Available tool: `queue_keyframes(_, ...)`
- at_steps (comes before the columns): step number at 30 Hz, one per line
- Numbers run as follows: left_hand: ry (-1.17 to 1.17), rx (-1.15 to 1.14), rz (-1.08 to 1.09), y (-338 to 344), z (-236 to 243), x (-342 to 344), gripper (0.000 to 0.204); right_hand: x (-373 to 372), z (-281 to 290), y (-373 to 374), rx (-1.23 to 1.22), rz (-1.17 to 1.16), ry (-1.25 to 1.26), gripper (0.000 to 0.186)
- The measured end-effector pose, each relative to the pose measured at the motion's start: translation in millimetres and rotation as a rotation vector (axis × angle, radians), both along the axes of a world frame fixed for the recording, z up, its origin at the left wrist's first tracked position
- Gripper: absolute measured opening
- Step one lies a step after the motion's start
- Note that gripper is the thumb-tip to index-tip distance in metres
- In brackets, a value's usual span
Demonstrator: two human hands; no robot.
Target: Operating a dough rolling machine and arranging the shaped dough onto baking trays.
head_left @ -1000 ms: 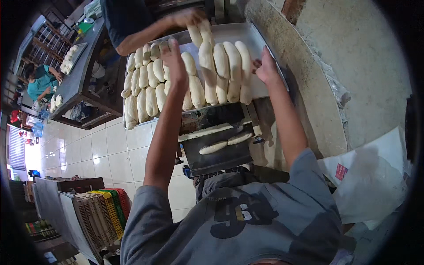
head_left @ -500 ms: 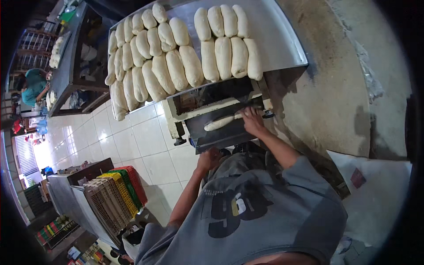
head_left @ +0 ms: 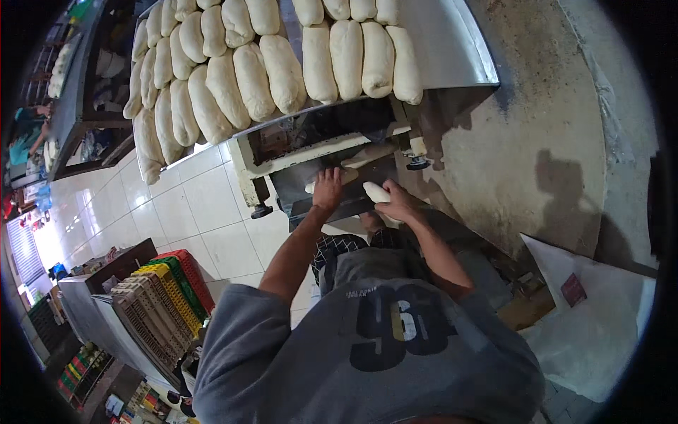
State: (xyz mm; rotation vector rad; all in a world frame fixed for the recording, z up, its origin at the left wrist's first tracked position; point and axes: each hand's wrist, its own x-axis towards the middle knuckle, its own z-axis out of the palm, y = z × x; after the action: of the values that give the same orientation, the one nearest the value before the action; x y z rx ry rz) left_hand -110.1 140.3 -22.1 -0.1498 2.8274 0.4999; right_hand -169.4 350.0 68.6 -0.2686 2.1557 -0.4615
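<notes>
My left hand point(head_left: 328, 191) lies palm down across a pale dough roll point(head_left: 348, 176), its fingers closed over the middle. The roll's two ends show on either side of the hand. It rests on the dark, floury plate point(head_left: 300, 211) of a machine with a cream frame point(head_left: 318, 160). To the right, my right hand point(head_left: 397, 203) is closed round one end of a second dough piece point(head_left: 376, 191), held at the near side of the plate. The fingers hide part of that piece. A gap separates the two dough pieces.
Beyond the machine, several rows of thick dough rolls point(head_left: 282, 74) lie on a metal tray point(head_left: 452, 42). Dark knobs point(head_left: 418, 163) stick out from the frame. At lower left stand stacked coloured crates point(head_left: 166, 283). A person point(head_left: 28, 134) works at a bench on the far left.
My left hand has come forward from near my body onto the dough roll. My right hand has drawn back slightly, now with a dough piece in it. The view has shifted, raising the tray in the picture.
</notes>
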Motion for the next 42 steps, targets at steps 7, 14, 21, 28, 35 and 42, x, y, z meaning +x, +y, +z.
queue_keyframes(7,-0.161,1.325,0.518,-41,124,74,0.039,42,14,54,-0.925,-1.172,-0.886,0.037)
queue_keyframes(14,-0.092,2.21,1.197,-35,145,143,0.038,-18,-30,-2,-0.352,0.03,0.411,0.043)
queue_keyframes(21,0.128,0.371,0.372,-31,117,69,0.041,-68,-60,-35,0.04,0.673,0.58,0.032)
queue_keyframes(28,0.092,-0.166,-0.206,-48,7,6,0.034,-20,-54,-1,-0.176,0.311,0.79,0.039)
queue_keyframes(35,0.015,0.294,0.153,-49,55,10,0.041,37,0,49,-0.435,-0.459,0.246,0.049)
queue_keyframes(42,-0.169,1.372,0.743,-23,195,66,0.028,39,64,31,-0.97,-0.918,-0.564,0.051)
